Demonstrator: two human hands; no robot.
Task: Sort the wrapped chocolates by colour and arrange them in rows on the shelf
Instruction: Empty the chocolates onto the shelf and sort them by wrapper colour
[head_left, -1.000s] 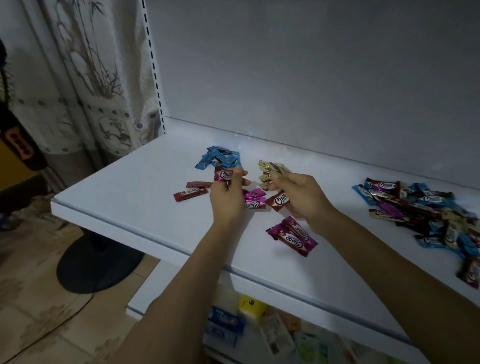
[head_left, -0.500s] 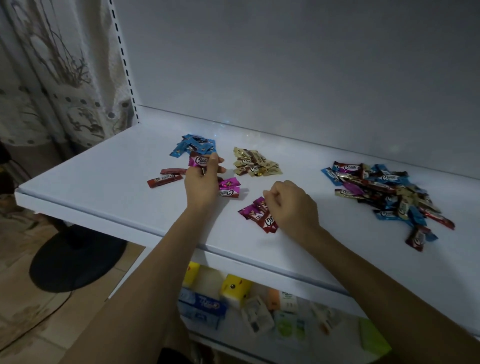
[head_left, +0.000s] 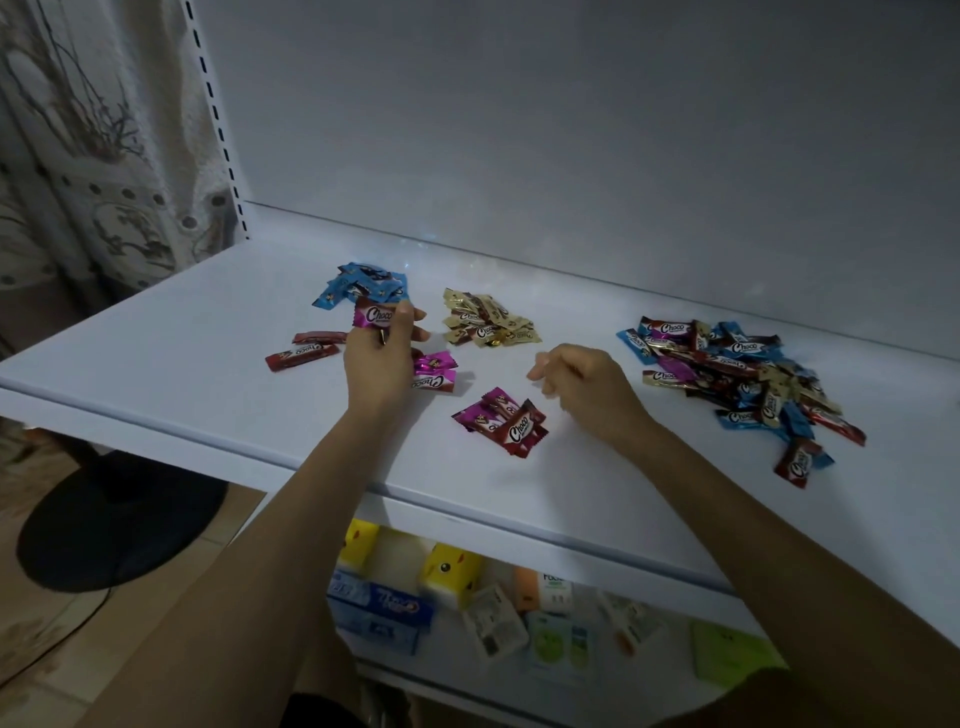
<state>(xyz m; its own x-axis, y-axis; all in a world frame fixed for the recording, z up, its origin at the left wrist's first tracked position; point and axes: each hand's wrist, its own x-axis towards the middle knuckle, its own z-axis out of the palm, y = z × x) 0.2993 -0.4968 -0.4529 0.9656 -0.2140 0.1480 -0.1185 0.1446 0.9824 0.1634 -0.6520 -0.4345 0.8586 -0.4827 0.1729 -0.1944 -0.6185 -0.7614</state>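
Observation:
My left hand pinches a pink wrapped chocolate above the white shelf, just in front of a small blue pile. Two red chocolates lie to its left, and two pink ones sit beside its wrist. A gold pile lies further right. My right hand hovers with loosely curled fingers holding nothing, just right of a group of pink and red chocolates. A large mixed pile lies at the right.
The shelf's back wall rises behind the piles. A lower shelf holds boxed goods. At the left hang a patterned curtain and a slotted upright; a dark round base stands on the floor.
My right hand let go of a chocolate onto the near pink and red group and has lifted away to the right. My left hand still holds its pink chocolate.

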